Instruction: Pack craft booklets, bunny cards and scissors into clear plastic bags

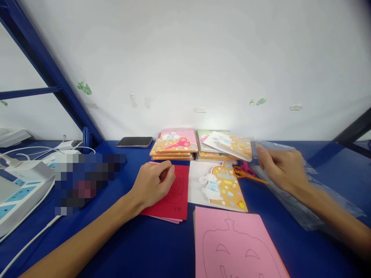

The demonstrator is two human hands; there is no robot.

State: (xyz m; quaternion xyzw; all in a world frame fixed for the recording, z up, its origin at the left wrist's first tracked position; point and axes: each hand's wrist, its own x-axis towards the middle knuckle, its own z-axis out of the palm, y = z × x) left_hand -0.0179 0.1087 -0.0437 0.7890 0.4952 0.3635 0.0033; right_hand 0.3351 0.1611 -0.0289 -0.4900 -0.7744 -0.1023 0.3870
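Observation:
My left hand (155, 181) is curled into a fist and rests on a stack of red paper sheets (181, 199); a line drawing shows on the top one. My right hand (279, 166) is closed, slightly blurred, over clear plastic bags (307, 208); its fingers hide whatever may be in them. Between the hands lies an orange-and-white rabbit booklet (223, 187). Orange-handled scissors (249, 174) and a pink pair (247, 166) lie beside my right hand. Nearest me is a pink paper stack (232, 239) with a pumpkin outline.
Two piles of packaged craft booklets (176, 143) stand against the wall, the right one topped by a tilted booklet (232, 144). At the left are a phone (135, 141), white power strips (23, 197) with cables, and a pixelated patch. Blue frame bars (55, 73) rise at the side.

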